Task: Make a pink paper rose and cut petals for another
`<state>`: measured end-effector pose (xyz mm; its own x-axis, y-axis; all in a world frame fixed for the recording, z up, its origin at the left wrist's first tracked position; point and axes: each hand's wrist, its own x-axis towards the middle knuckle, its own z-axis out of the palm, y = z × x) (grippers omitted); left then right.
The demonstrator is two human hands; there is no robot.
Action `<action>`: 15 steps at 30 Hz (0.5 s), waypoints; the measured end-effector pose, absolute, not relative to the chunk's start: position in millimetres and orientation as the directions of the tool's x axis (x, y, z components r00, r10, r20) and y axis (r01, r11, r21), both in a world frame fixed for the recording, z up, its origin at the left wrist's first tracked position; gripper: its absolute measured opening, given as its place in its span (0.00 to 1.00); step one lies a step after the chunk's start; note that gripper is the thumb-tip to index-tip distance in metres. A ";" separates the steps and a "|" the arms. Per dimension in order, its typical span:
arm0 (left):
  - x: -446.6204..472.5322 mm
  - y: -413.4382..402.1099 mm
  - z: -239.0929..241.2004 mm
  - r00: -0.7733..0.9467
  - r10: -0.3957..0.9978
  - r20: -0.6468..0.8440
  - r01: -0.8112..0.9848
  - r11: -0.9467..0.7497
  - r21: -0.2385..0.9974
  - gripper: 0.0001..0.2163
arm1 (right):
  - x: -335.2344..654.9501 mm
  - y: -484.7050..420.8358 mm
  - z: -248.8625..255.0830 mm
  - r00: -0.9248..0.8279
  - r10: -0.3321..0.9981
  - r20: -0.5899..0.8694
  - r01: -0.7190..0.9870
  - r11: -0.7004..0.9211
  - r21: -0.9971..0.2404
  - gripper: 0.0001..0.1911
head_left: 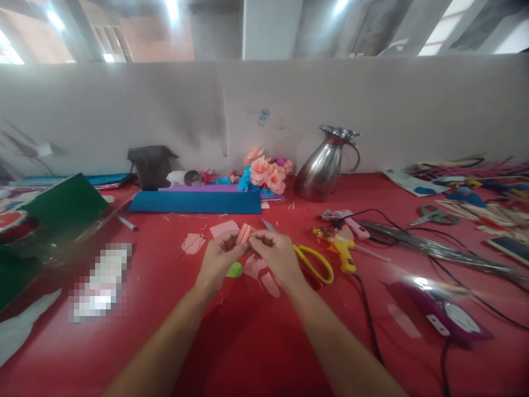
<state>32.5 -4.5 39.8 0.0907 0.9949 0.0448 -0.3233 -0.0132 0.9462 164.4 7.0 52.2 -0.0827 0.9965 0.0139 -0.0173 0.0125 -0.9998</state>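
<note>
Between my two hands is a small folded piece of pink crepe paper (243, 234). My left hand (221, 258) pinches it from the left, and my right hand (275, 255) closes on its right side with bent fingers. Cut pink paper pieces (270, 284) lie under and around the hands, with a pink sheet (223, 227) just behind the left one. A light green paper piece (235, 269) rests below the fingers. Beside my right wrist are yellow-handled scissors (316, 264), their blades partly hidden by the hand.
A yellow glue gun (345, 253) and a pink glue gun (357, 226) trail cords on the right, near a purple power strip (442, 314) and grey scissors (436, 215). Behind stand paper flowers (264, 172), a blue paper roll (194, 202) and a steel jug (320, 165) against the wall.
</note>
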 end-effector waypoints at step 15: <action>33.4 -3.2 35.9 0.036 0.998 -0.052 -0.392 0.062 0.918 0.07 | 162.2 5.9 53.4 -0.083 0.997 0.002 -0.007 0.001 -1.000 0.04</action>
<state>33.4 -3.2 35.9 0.0362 0.9980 -0.0520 -0.3922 0.0620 0.9178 162.2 5.9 53.4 -0.0827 0.9966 0.0017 -0.0068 0.0012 -1.0000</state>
